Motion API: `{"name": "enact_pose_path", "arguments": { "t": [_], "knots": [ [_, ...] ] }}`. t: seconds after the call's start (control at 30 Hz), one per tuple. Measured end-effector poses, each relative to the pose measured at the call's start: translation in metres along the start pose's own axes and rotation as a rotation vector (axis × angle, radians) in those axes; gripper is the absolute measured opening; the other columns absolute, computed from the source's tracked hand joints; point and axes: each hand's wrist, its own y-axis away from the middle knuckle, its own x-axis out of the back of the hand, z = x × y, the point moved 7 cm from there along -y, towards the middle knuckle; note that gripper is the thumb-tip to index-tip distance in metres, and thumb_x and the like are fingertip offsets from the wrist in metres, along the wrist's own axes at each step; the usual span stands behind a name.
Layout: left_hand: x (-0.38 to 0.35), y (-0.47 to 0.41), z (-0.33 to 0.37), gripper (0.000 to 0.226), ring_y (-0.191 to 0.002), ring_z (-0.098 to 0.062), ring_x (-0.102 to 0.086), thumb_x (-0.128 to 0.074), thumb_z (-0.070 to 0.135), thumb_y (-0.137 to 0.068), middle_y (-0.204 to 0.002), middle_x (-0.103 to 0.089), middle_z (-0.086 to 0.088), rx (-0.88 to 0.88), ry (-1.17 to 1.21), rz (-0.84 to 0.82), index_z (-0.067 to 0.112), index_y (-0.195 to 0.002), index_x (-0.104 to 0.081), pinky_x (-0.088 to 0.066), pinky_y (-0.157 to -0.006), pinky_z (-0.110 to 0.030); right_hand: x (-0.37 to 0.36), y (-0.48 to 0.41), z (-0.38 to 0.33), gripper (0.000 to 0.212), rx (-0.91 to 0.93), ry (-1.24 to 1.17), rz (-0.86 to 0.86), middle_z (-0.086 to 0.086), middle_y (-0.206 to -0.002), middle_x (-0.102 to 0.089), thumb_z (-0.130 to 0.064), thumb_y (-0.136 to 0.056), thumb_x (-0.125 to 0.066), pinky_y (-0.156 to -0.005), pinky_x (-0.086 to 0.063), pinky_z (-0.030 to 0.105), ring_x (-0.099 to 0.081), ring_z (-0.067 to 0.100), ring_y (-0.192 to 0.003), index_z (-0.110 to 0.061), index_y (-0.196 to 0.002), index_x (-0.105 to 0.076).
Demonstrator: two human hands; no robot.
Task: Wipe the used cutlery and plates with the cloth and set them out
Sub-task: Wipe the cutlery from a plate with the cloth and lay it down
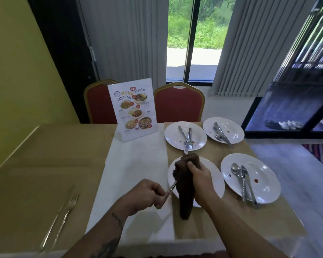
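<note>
Now: left hand pinches the knife handle, blade running toward 1 o'clock into the brown cloth; right hand, nearer the tip, grips that cloth over the plate.

Four white plates are counted on the counter: the far-left plate, the far-right plate, the near-right plate and the near-left plate. Three pieces of cutlery are seen on the far-left plate; on the two right-hand plates the overlapping pieces cannot be counted with certainty. One fork and one second piece are laid at the left. One utensil and one brown cloth are held. Two hands are shown, the left hand and the right hand, with two red chairs, the left chair and the right chair, and one menu stand.
</note>
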Motion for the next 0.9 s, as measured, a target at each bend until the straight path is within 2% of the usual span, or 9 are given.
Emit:
{"name": "enact_pose_path", "arguments": {
  "t": [0.1, 0.27, 0.4, 0.5, 0.6, 0.67, 0.73, 0.83, 0.9],
  "knots": [
    [0.016, 0.016, -0.024, 0.018, -0.058, -0.016, -0.057, -0.067, -0.006, -0.077, -0.064, -0.067, -0.009, 0.012, 0.055, 0.027, 0.01, -0.072, -0.072, -0.041, -0.056, -0.024, -0.026, 0.019, 0.011, 0.02, -0.087, -0.024, -0.108, 0.017, -0.077, -0.076, -0.009, -0.1, -0.054, -0.054, -0.058, 0.028, -0.075, 0.026, -0.064, 0.003, -0.107, -0.068],
    [0.031, 0.038, -0.048, 0.008, -0.057, -0.016, -0.057, -0.066, -0.005, -0.083, -0.068, -0.066, -0.01, 0.011, 0.236, 0.099, 0.003, -0.081, -0.068, -0.042, -0.054, -0.025, -0.07, 0.047, 0.045, 0.022, -0.221, 0.008, -0.224, 0.028, -0.102, -0.075, -0.012, -0.101, -0.053, -0.07, -0.06, 0.04, -0.075, 0.036, -0.083, -0.001, -0.111, -0.068],
    [0.057, 0.046, -0.054, 0.019, -0.052, -0.018, -0.054, -0.068, -0.005, -0.08, -0.063, -0.061, -0.011, 0.018, 0.244, 0.203, 0.006, -0.076, -0.053, -0.042, -0.052, -0.027, -0.099, 0.064, 0.065, 0.02, -0.157, 0.103, -0.152, 0.021, -0.093, -0.077, -0.01, -0.097, -0.056, -0.063, -0.06, 0.038, -0.076, 0.035, -0.082, -0.005, -0.112, -0.07],
    [0.072, 0.052, -0.06, 0.033, -0.059, -0.023, -0.058, -0.074, 0.0, -0.079, -0.065, -0.06, -0.013, 0.034, 0.343, 0.171, 0.011, -0.075, -0.043, -0.044, -0.052, -0.026, -0.112, 0.071, 0.056, 0.02, -0.111, 0.067, -0.118, 0.026, -0.091, -0.075, -0.007, -0.096, -0.055, -0.063, -0.061, 0.048, -0.075, 0.043, -0.082, -0.005, -0.11, -0.069],
    [0.08, 0.057, -0.064, 0.024, -0.071, -0.022, -0.067, -0.075, 0.005, -0.084, -0.079, -0.068, -0.014, 0.029, 0.453, 0.107, 0.009, -0.081, -0.051, -0.05, -0.06, -0.027, -0.121, 0.08, 0.04, 0.016, -0.022, 0.128, -0.089, 0.025, -0.078, -0.073, -0.004, -0.094, -0.053, -0.061, -0.059, 0.051, -0.073, 0.041, -0.07, -0.006, -0.102, -0.067],
    [0.096, 0.059, -0.065, 0.011, -0.076, -0.019, -0.068, -0.072, 0.013, -0.088, -0.09, -0.071, -0.009, 0.012, 0.472, 0.172, 0.01, -0.088, -0.061, -0.052, -0.065, -0.028, -0.127, 0.086, 0.032, 0.013, 0.026, 0.195, -0.104, 0.028, -0.077, -0.071, -0.003, -0.093, -0.055, -0.062, -0.058, 0.055, -0.071, 0.044, -0.067, -0.005, -0.1, -0.066],
    [0.118, 0.06, -0.06, 0.005, -0.075, -0.017, -0.064, -0.066, 0.017, -0.091, -0.091, -0.069, -0.005, -0.014, 0.49, 0.291, 0.012, -0.092, -0.067, -0.051, -0.066, -0.027, -0.134, 0.093, 0.029, 0.012, 0.051, 0.261, -0.15, 0.029, -0.08, -0.072, -0.005, -0.094, -0.056, -0.065, -0.059, 0.06, -0.072, 0.047, -0.071, -0.006, -0.101, -0.066],
    [0.14, 0.06, -0.042, 0.015, -0.075, -0.015, -0.062, -0.065, 0.018, -0.091, -0.089, -0.068, -0.002, -0.082, 0.433, 0.401, 0.013, -0.104, -0.07, -0.053, -0.071, -0.029, -0.145, 0.104, 0.033, 0.013, 0.088, 0.371, -0.223, 0.02, -0.072, -0.072, -0.004, -0.097, -0.053, -0.06, -0.061, 0.05, -0.072, 0.039, -0.064, -0.006, -0.101, -0.065],
    [0.145, 0.059, -0.029, 0.016, -0.074, -0.014, -0.064, -0.068, 0.019, -0.088, -0.086, -0.07, -0.002, -0.126, 0.323, 0.438, 0.014, -0.104, -0.07, -0.054, -0.072, -0.03, -0.153, 0.111, 0.036, 0.014, 0.108, 0.418, -0.268, 0.024, -0.074, -0.071, -0.002, -0.098, -0.051, -0.058, -0.062, 0.049, -0.071, 0.04, -0.061, -0.003, -0.104, -0.064]
  ]
}}
